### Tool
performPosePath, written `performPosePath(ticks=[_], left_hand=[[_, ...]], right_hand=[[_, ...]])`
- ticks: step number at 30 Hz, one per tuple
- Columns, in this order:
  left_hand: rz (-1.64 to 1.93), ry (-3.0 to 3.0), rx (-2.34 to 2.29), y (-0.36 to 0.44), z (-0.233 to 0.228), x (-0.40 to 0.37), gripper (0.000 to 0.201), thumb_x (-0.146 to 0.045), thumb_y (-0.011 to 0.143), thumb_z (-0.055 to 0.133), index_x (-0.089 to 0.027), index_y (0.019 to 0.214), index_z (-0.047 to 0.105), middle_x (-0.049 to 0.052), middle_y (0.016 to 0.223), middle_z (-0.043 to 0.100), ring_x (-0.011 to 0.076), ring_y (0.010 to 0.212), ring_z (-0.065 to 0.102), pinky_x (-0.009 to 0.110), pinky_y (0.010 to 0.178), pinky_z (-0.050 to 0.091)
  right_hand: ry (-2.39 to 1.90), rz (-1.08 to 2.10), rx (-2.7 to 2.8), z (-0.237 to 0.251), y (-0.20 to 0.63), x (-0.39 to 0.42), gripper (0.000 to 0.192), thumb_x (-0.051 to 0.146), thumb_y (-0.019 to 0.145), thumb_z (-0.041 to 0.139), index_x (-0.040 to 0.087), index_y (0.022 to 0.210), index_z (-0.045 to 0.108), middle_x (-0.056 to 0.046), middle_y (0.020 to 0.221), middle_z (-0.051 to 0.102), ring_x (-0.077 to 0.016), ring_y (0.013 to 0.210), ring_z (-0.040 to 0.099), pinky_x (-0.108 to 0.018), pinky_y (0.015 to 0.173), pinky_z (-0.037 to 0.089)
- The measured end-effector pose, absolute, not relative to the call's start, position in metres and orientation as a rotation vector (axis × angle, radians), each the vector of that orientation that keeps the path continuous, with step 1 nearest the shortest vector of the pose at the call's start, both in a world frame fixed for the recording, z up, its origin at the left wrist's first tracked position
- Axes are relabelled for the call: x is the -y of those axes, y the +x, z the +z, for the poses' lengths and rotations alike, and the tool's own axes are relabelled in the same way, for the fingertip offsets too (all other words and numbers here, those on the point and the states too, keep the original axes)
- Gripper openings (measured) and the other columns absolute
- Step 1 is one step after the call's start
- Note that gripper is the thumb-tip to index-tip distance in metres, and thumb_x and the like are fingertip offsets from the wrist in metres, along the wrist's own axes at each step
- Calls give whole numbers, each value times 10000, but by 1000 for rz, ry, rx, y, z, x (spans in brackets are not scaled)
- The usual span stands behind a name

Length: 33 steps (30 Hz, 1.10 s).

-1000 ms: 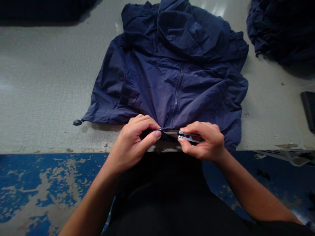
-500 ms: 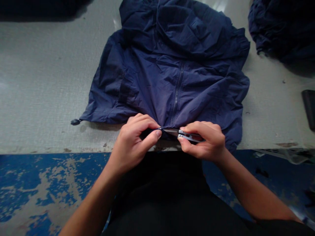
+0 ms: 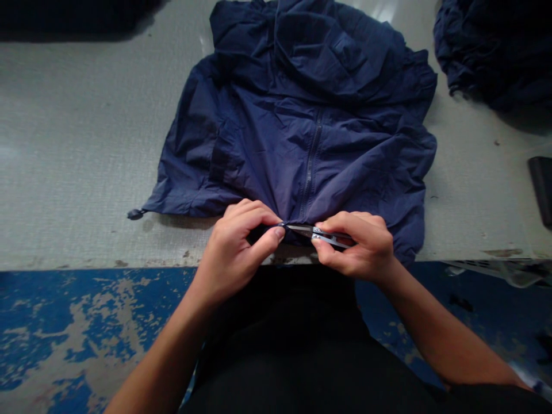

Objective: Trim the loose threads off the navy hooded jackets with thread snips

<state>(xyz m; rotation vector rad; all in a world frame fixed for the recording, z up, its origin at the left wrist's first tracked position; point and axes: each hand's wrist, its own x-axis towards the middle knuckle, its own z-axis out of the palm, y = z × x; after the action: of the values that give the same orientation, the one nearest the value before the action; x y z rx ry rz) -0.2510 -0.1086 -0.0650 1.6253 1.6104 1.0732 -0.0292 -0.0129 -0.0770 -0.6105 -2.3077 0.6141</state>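
A navy blue zip jacket (image 3: 267, 144) lies spread on the table, its lower hem at the near edge. My left hand (image 3: 241, 247) pinches the hem between thumb and forefinger, just left of the zip (image 3: 313, 155). In my right hand (image 3: 357, 241) is a pair of thread snips (image 3: 323, 234), squeezed between thumb and fingers. Their blades point left, with the tips at the hem close to my left fingertips. Whether any thread lies between the blades is too small to tell. A small dark cord toggle (image 3: 135, 214) sticks out at the jacket's left corner.
Dark bunched cloth (image 3: 495, 57) sits at the back right, and a dark pile (image 3: 73, 20) at the back left. A black flat object (image 3: 541, 190) lies near the right edge. The table (image 3: 86, 144) ends in front of my body, above a worn blue floor (image 3: 64, 333).
The snips' blades look slightly closer together than before. Both hands keep the same hold on hem and snips; the view has shifted very slightly.
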Motion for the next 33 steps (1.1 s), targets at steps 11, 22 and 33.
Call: performPosePath(ticks=[11,22,33], left_hand=[[1057,1630,-1612,-251,-67,107,134,-199,1015,626,-174,916,712,33,916,718,202,911,625,365,867,444],[1059,1635,-1606,-252,-66,109,112,-193,1011,640,-165,933,715,41,931,726,204,918,629,372,883,444],[1059,1630,-1611,-252,-67,109,115,-201,1019,634,-168,939,710,39,940,724,205,927,629,379,882,444]], right_hand=[[-596,702,2242,-76,-25,13,123,177,795,749,216,831,638,51,635,688,-106,473,606,-237,489,436],[-587,659,2261,-75,-28,14,137,153,796,753,213,859,647,51,669,700,-98,482,595,-231,495,448],[-568,729,2237,-76,-25,12,137,172,795,752,220,873,650,41,687,721,-120,503,641,-258,533,474]])
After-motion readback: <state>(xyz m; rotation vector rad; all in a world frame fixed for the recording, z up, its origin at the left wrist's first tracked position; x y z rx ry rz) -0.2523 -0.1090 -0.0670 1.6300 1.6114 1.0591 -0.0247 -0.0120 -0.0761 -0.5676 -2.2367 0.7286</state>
